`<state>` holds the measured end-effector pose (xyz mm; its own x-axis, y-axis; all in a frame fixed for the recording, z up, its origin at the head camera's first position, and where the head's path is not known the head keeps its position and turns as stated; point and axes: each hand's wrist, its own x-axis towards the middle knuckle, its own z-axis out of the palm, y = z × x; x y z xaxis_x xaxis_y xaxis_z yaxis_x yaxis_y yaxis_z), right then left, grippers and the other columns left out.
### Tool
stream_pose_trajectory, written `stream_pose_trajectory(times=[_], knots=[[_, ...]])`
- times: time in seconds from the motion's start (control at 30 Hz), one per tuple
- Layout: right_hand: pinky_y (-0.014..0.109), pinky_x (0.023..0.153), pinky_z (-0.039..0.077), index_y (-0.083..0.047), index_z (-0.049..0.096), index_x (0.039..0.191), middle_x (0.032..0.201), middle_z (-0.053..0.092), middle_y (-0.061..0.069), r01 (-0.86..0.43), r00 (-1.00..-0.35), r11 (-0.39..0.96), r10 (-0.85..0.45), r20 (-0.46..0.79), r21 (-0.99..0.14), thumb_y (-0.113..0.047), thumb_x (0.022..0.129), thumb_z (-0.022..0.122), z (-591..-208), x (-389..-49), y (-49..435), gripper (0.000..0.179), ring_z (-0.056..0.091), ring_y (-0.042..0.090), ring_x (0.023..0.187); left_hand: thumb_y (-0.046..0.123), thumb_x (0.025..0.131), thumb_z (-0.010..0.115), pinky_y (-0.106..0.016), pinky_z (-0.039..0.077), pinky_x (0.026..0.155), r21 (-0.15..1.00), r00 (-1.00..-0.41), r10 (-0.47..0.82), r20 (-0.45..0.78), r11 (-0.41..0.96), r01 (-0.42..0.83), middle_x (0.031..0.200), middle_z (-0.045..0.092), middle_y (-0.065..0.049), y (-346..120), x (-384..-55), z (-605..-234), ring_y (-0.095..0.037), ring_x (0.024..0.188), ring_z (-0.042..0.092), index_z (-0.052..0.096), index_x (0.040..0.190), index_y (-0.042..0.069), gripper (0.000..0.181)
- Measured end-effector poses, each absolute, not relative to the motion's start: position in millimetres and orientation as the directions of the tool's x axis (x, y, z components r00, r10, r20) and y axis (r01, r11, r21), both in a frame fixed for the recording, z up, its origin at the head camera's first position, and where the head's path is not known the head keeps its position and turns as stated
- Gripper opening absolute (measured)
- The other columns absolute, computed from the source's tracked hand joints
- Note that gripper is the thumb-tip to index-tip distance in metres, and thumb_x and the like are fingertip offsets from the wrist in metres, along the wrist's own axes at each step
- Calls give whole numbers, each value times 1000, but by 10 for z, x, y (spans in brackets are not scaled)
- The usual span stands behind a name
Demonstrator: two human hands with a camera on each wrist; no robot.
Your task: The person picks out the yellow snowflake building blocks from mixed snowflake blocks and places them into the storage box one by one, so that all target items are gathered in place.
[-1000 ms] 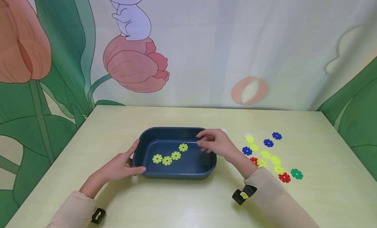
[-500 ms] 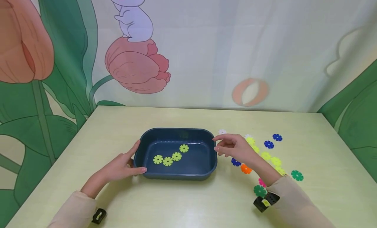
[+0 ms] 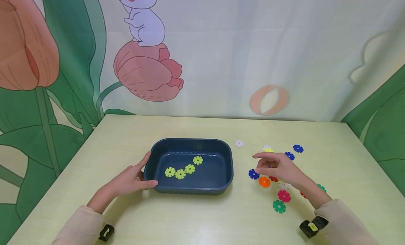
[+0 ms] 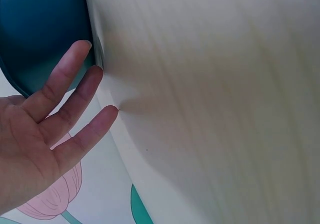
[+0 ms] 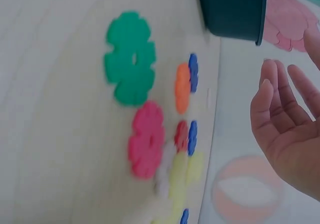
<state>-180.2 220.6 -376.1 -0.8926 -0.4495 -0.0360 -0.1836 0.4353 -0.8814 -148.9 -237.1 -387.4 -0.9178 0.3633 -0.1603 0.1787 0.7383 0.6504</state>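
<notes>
Four yellow discs (image 3: 180,174) lie flat in the bin (image 3: 190,189), a loose curved row, left of centre to just right of it. More discs are scattered on the worktop (image 3: 190,222) to the bin's right: blue (image 3: 254,174), orange (image 3: 264,182), pink (image 3: 284,196) and green (image 3: 279,206) among them; a white one (image 3: 239,143) lies apart, near the bin's far right corner.

Handling (judged): discs look like thin notched plastic. Expect light, fairly stiff, not fragile, perhaps slick. Lying flat, they offer little edge; pinch across opposite rims, or hook a notch with a nail and tip one up. Bin looks rigid and light enough to slide; hold it by an end wall.

Pose: your left hand (image 3: 130,178) braces the bin's left end, thumb at the near corner, index finger along the side; the fingers are spread and fairly straight, steadying rather than clenching. Your right hand (image 3: 280,167) hovers over the worktop discs, palm turned inward, wrist back to the right. Its fingers are loosely bent, thumb and index finger apart, nothing visible between them. Right-wrist view: fingers clear of the discs.
</notes>
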Motion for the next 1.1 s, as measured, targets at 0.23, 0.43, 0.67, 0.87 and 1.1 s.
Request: stream_pose_trajectory(times=[0.23, 0.43, 0.67, 0.87, 1.1], knots=[[28, 62, 49, 2, 54, 121, 88, 56, 9, -252, -886, 513, -464, -18, -821, -17, 81, 70, -3821, -1811, 2474, 47, 57, 19, 77, 41, 79, 68, -28, 40, 56, 653, -916, 367, -160, 736, 181, 70, 59, 0, -2371, -1478, -3871, -14, 62, 52, 2, 146, 3, 101], [25, 65, 47, -1, 55, 121, 88, 52, 10, -224, -891, 578, -447, -75, -785, -17, 79, 71, -3887, -1838, 2675, 49, 53, 22, 81, 41, 79, 68, -29, 40, 55, 654, -916, 367, -160, 734, 180, 70, 59, -1, -2372, -1480, -3870, -14, 62, 52, 2, 146, 3, 102], [25, 61, 41, -5, 56, 123, 88, 50, 9, -187, -883, 646, -440, -162, -740, -24, 76, 74, -3964, -1878, 2856, 54, 45, 22, 80, 42, 78, 68, -29, 40, 55, 647, -921, 356, -160, 742, 175, 69, 57, -1, -2370, -1482, -3881, -15, 62, 51, 2, 146, 4, 102], [26, 61, 39, -9, 60, 120, 92, 50, 4, -211, -877, 707, -442, -188, -676, -26, 73, 75, -4022, -1891, 2955, 52, 43, 21, 80, 43, 78, 68, -30, 40, 56, 649, -921, 352, -166, 742, 166, 69, 57, -1, -2361, -1481, -3875, -15, 62, 50, 1, 146, 5, 103], [30, 63, 38, -12, 66, 111, 91, 50, 2, -240, -887, 754, -426, -176, -612, -20, 71, 78, -4057, -1915, 2990, 43, 42, 21, 84, 43, 78, 68, -30, 40, 55, 646, -920, 353, -169, 745, 168, 68, 57, -1, -2368, -1487, -3877, -15, 61, 50, 1, 146, 4, 103]])
